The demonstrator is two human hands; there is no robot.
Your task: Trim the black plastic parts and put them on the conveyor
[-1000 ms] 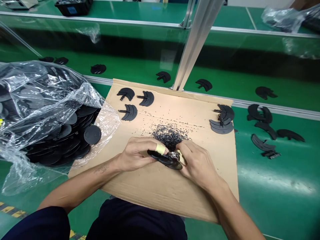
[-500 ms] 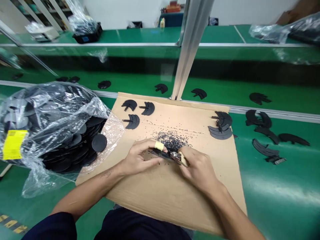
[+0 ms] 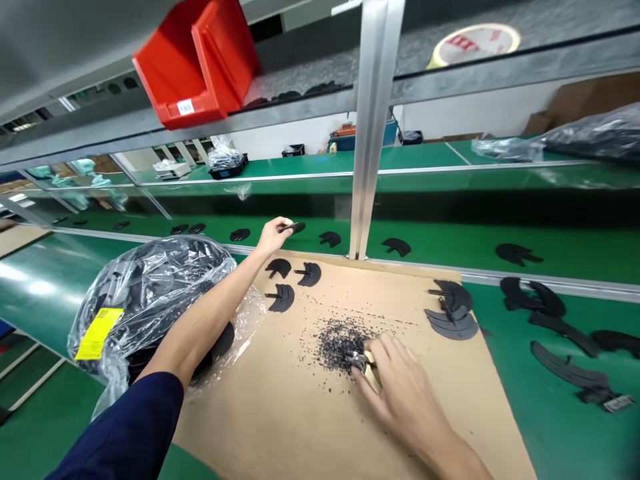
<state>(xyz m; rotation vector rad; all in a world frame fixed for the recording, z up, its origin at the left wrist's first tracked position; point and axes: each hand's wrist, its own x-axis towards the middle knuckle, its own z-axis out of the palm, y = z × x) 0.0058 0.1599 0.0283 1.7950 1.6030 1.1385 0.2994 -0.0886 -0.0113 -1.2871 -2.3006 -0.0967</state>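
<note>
My left hand (image 3: 275,235) reaches far forward over the green strip behind the cardboard. Its fingers are closed on a thin, dark, rounded plastic part (image 3: 299,227). My right hand (image 3: 403,383) stays low over the cardboard (image 3: 280,420), wrapped around small metal nippers (image 3: 358,360) whose jaws lie at a heap of tiny black plastic bits (image 3: 337,340). Pale yellow shows at the fingers of both hands. Left of the heap lie ribbed black curved parts (image 3: 281,298); others (image 3: 453,323) overlap at the right edge of the cardboard.
A clear plastic bag (image 3: 165,267) full of black discs stands left, under my left arm. An aluminium post (image 3: 367,153) rises at the cardboard's far edge. Overhead, a shelf carries a red bin (image 3: 200,67) and a tape roll (image 3: 475,43). More black parts (image 3: 570,363) lie right.
My left hand has left the nippers and moved forward and up with the dark part. My right hand keeps the nippers over the heap. The view has tilted up, showing the shelf.
</note>
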